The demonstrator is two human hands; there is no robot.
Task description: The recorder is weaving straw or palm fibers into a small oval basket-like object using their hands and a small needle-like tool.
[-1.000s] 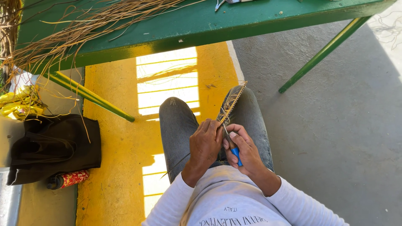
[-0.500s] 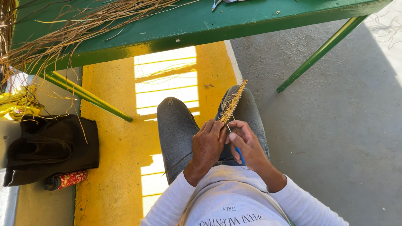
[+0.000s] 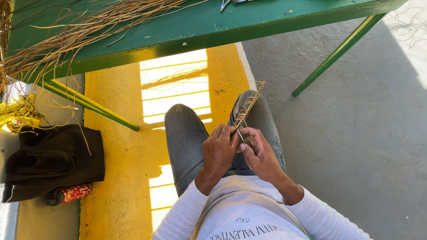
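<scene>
Two hands pinching one thin woven straw strip point(image 3: 248, 106), left hand point(image 3: 220, 151), right hand point(image 3: 260, 155), frayed edge

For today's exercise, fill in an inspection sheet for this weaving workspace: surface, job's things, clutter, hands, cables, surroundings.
Surface: green table, strewn with dry straw strands.
Job's things: narrow woven straw strip, slanting up over the knees; thin metal tool between the hands.
Clutter: black bag, red patterned bottle, yellow bundle on the floor.
Hands: left hand pinches the strip's lower end; right hand curled beside it.
Cables: nothing seen.
Surroundings: yellow painted floor, grey concrete.
</scene>
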